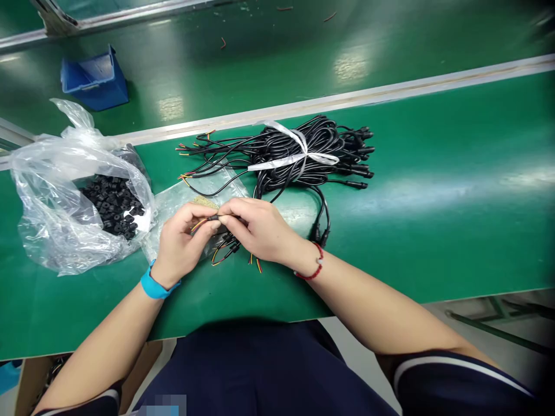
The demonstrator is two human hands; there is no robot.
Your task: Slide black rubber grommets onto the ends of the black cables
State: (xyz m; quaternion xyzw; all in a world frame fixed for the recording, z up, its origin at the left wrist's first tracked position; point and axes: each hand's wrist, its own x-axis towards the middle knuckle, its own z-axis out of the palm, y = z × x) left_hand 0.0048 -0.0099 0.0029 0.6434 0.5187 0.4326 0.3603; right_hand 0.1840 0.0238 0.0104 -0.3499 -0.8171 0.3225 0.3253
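Observation:
Between my two hands is the end of a black cable (213,218), its red and yellow inner wires fanning out to the left under my left fingers. My left hand (182,236) pinches the cable near those bare-ended wires. Thumb and forefinger of my right hand (260,228) are closed on the same cable just to the right, touching the left fingertips. Whether a small black part sits on the cable there is hidden by the fingers. Below the hands, more cable ends with coloured wires lie on the table, one with a small black grommet (235,248) around it.
A tied bundle of black cables (286,147) lies beyond my hands. At left, an open clear plastic bag (65,214) holds many small black parts (115,202). Under my hands is a flat clear bag (169,208). Farther back stands a blue bin (97,86) behind a metal edge strip.

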